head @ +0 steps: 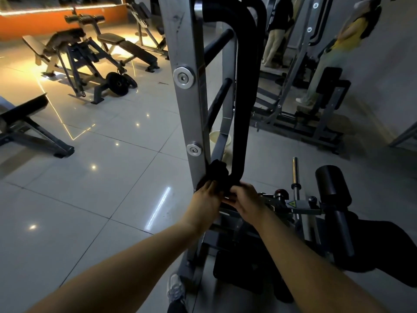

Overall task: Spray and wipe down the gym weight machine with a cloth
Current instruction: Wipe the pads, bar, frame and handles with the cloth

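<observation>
The weight machine's grey steel upright (188, 105) rises through the middle of the head view, with a black curved bar (242, 123) just right of it. A dark cloth (216, 171) is bunched against the bottom of that black bar. My left hand (206, 199) grips the cloth from below and left. My right hand (244, 198) holds it from the right, fingers curled at the bar's lower end. Both hands touch each other around the cloth. No spray bottle shows.
A chrome peg (295, 175) and a black roller pad (332, 186) stick up right of my hands. A pale bucket (220, 138) stands behind the upright. Benches (90, 55) stand far left on glossy tiles. A person (334, 53) stands at the far right. My shoe (176, 290) is near the base.
</observation>
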The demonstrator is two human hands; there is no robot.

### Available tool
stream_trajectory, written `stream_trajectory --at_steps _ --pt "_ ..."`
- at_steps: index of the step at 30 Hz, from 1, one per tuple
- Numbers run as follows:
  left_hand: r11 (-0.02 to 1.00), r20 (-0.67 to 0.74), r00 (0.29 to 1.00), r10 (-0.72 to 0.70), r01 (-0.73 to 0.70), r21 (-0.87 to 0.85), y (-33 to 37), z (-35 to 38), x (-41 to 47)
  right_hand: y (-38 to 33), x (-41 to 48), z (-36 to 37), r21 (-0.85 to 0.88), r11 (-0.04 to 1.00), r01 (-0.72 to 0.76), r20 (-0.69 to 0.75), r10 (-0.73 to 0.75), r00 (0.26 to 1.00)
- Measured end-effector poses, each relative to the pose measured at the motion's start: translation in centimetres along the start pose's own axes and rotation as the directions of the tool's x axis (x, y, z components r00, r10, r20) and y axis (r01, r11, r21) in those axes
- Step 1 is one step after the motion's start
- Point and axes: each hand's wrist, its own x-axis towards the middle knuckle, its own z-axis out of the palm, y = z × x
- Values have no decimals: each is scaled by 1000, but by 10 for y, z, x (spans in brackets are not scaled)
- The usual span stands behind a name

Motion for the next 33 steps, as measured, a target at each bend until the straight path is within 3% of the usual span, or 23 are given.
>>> stream_trajectory --at_steps 7,11,15,18,20,22,24,26,28,31,33 --pt "958 24 980 -197 198 -208 8 -10 -11 15 -6 23 131 991 -41 -156 61 986" --pt "845 76 897 -436 437 -308 -11 -20 -51 30 -17 61 -121 987 -104 -41 100 994" --pt "813 128 874 -470 484 -324 -42 -51 -73 24 -32 86 -233 972 -42 130 74 989" --pt "753 136 873 -468 474 -455 -52 -71 -62 11 -36 86 -173 985 27 -32 -33 999" --pt "659 172 866 -469 473 -584 -48 -77 -45 -3 -32 80 -168 965 199 -246 -237 940" --pt "580 180 848 -499 482 -657 -44 -77 -25 -17 -28 73 -343 858 383 -342 -494 800" --pt "561 176 815 -552 519 -645 -50 -73 -8 -22 -27 77 -625 689 367 -274 -633 724" --pt "500 246 767 -593 590 -634 -62 -68 4 -10 -21 92 -824 522 221 -182 -612 770" --pt "452 309 753 -580 614 -647 -75 -69 12 10 -12 101 -885 436 162 -144 -589 795" --pt "522 324 800 -505 582 -624 -97 -80 21 23 10 101 -969 246 -13 -165 -612 774" --pt "541 366 837 -407 544 -642 -111 -89 29 23 13 101 -974 213 -77 -195 -618 762"
